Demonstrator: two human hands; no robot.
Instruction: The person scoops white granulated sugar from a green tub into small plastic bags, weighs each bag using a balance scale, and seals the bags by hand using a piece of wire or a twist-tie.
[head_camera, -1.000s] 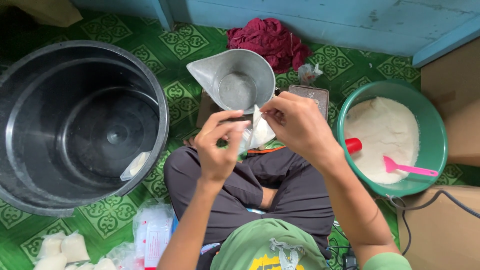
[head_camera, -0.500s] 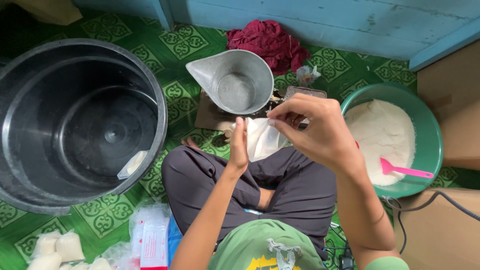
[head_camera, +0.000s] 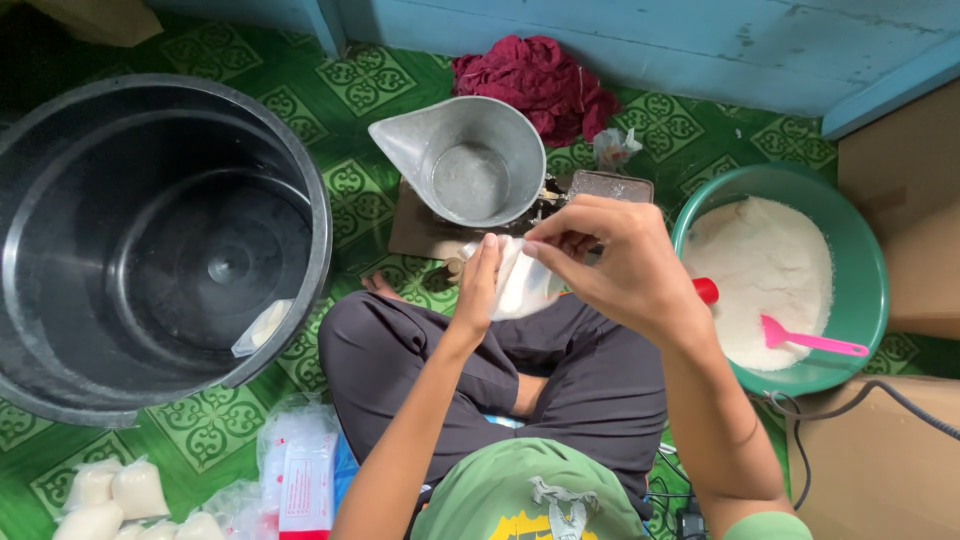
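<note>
Both hands grip 1 small plastic bag above the lap, the left hand cupping its side, the right hand pinching its top, its length running down toward the knees.

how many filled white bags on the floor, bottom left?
5 at least: two side by side, one below them at the frame edge, two cut off along the bottom edge. More may lie out of frame.
</note>
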